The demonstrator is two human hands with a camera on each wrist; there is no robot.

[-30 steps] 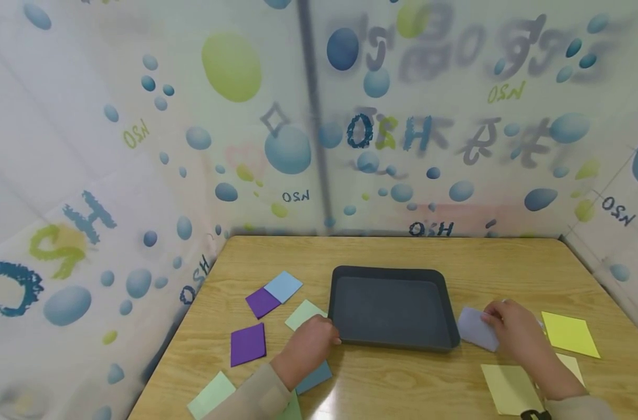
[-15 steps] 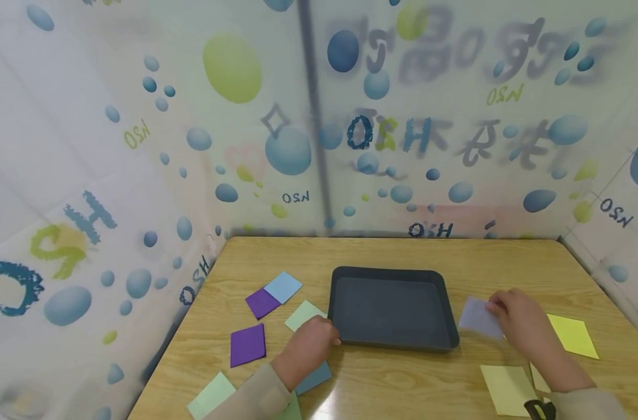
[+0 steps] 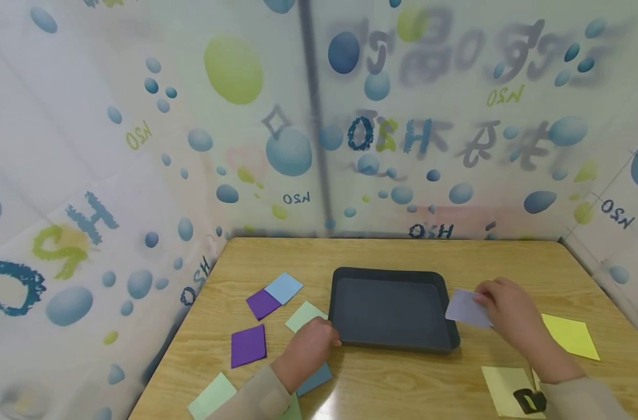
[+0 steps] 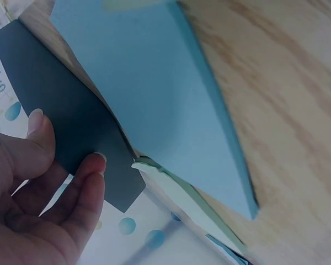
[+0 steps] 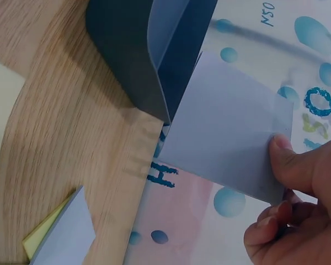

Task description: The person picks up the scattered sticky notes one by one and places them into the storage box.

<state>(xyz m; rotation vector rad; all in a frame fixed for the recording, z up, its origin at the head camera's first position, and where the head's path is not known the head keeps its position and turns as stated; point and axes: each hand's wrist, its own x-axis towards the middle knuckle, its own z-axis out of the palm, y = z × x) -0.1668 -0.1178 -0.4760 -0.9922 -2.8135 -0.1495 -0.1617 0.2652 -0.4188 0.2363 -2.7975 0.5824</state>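
Note:
In the head view a dark grey rectangular tray (image 3: 392, 309) lies on the wooden table. My left hand (image 3: 309, 345) holds its left side near the front corner; the left wrist view shows thumb and fingers on the tray wall (image 4: 71, 110). A lavender paper square (image 3: 467, 308) is pinched at its right edge between thumb and fingers of my right hand (image 3: 510, 312). Raised above the table, the square overlaps the tray's right rim in the head view. In the right wrist view the lavender square (image 5: 226, 127) hangs beside the tray corner, its face towards the camera.
Left of the tray lie purple squares (image 3: 248, 346), a light blue one (image 3: 284, 288), pale green ones (image 3: 213, 396) and a blue one (image 3: 314, 379). On the right are a bright yellow square (image 3: 571, 335) and a pale yellow one (image 3: 502, 388). A patterned curtain (image 3: 403, 116) stands behind.
My right hand has lifted the lavender square off the table and carried it left to the tray's right rim. The left hand has stayed on the tray.

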